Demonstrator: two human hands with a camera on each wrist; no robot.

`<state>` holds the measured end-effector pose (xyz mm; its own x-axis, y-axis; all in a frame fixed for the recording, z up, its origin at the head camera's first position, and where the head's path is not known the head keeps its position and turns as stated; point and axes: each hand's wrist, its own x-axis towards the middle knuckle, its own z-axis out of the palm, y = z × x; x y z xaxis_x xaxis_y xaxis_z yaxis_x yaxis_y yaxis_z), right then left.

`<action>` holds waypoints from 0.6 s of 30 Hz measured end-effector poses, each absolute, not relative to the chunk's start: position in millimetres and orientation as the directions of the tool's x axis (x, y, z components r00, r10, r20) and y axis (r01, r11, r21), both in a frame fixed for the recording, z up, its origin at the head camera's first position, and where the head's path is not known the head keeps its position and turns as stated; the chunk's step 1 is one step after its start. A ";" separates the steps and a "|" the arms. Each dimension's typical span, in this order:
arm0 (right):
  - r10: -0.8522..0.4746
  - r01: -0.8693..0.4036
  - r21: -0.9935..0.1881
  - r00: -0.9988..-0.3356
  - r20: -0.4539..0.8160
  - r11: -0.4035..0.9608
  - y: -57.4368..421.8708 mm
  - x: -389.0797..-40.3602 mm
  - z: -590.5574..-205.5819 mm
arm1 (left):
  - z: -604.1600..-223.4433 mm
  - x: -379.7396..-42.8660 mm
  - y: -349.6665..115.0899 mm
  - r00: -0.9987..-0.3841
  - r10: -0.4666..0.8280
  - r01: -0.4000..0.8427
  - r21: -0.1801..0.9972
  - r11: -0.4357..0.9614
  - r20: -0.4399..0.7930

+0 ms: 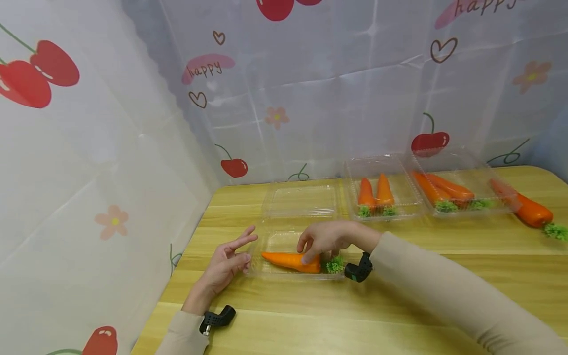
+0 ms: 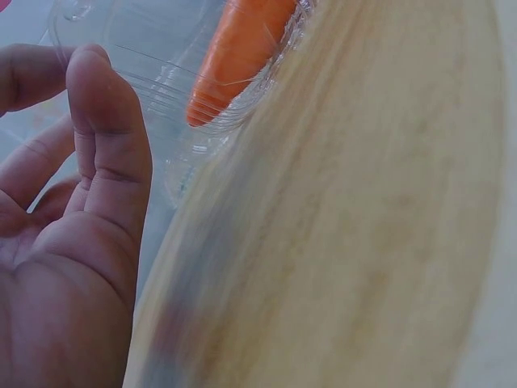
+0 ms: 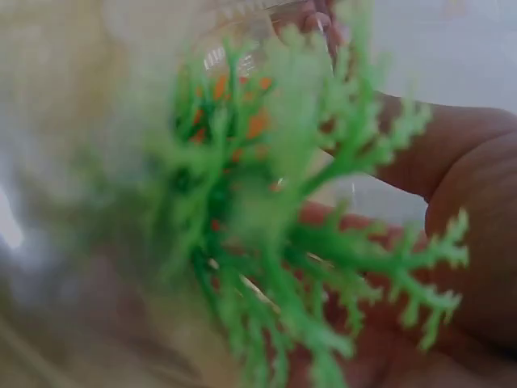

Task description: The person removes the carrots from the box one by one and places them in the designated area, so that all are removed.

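While my left hand [image 1: 225, 264] is released, two fingers extended at the left edge of an open clear container [image 1: 277, 241], my right hand [image 1: 326, 239] grasps an orange carrot [image 1: 284, 260] near its broad end, inside the near half. Farther off, rightward, I record a loose carrot [image 1: 534, 212], then two lidded containers [image 1: 377, 165], each holding two carrots [image 1: 384, 190]. Behind hangs a cherry-printed sheet [image 1: 310, 98].

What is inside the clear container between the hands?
The clear container holds one carrot with green leaves. In the head view, the right hand hides part of the carrot's thick end.
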<state>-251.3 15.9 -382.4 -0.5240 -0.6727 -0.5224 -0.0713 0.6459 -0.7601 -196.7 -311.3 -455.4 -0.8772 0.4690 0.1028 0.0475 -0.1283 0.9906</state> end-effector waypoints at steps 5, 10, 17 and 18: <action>-0.667 -0.052 -0.746 -0.493 -0.559 0.664 14.7 -256.2 -382.8 | -456.0 -197.3 -310.7 -0.877 0.469 0.050 0.991 -0.121 0.102; -0.648 -0.069 -0.722 -0.504 -0.571 0.689 12.2 -257.5 -382.8 | -456.0 -197.4 -310.9 -0.874 0.475 0.057 0.991 -0.119 0.107; -0.642 -0.085 -0.712 -0.518 -0.565 0.697 8.7 -255.0 -384.4 | -456.0 -196.9 -311.9 -0.870 0.479 0.060 0.990 -0.124 0.113; -0.644 -0.082 -0.715 -0.514 -0.566 0.694 8.4 -254.5 -384.8 | -456.3 -196.9 -312.2 -0.871 0.479 0.061 0.990 -0.124 0.113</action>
<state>-254.5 8.4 -384.8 -0.5145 -0.6441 -0.5661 -0.0817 0.6940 -0.7153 -196.9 -312.2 -456.3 -0.8706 0.4787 0.1134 0.0609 -0.1240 0.9904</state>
